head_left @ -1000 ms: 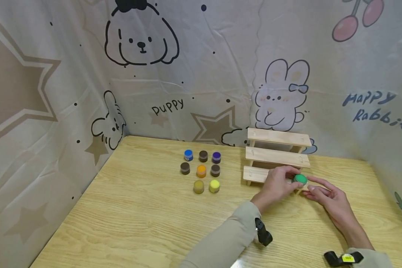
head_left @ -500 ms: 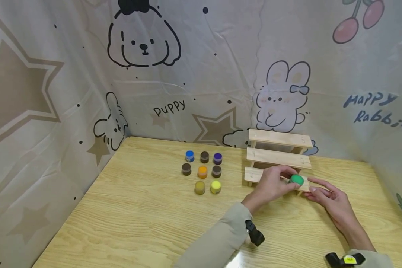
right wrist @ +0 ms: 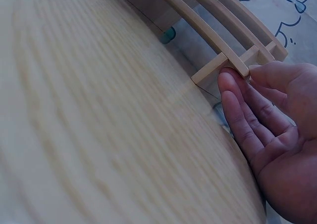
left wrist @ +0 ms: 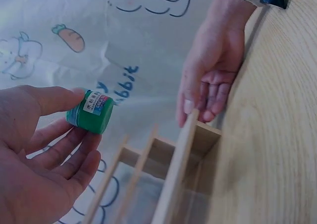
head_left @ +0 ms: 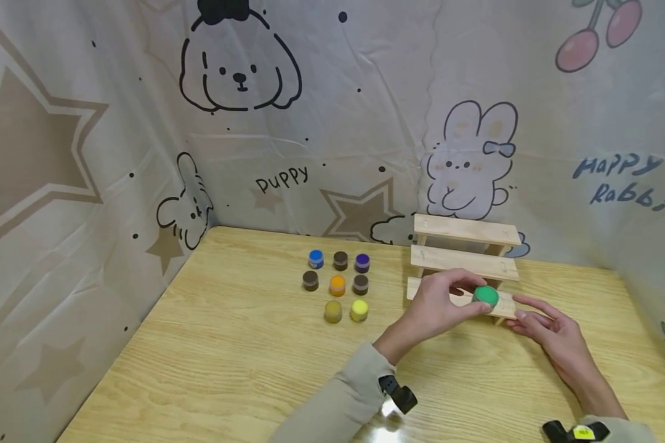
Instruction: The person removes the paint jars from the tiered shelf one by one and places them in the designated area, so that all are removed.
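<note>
My left hand (head_left: 435,303) pinches a small green paint jar (head_left: 486,296) between thumb and fingers. In the left wrist view, the green lid and a white label of this jar (left wrist: 94,110) show, and it hangs above the shelves. My right hand (head_left: 556,341) holds the right end of the lowest tier of a three-tier wooden display stand (head_left: 464,263). From the right wrist view, the right thumb lies at the end of the board, with the fingers (right wrist: 242,115) below it.
Left of the stand are several small paint jars in rows, including blue (head_left: 316,259), purple (head_left: 362,263), orange (head_left: 337,285), yellow (head_left: 359,310) and dark brown (head_left: 310,280) ones. A printed cloth (head_left: 332,135) hangs behind the wooden table (head_left: 210,344).
The left hand has moved left along the lowest tier with the green paint jar, away from the stand's right end. The right hand keeps its place at that end.
</note>
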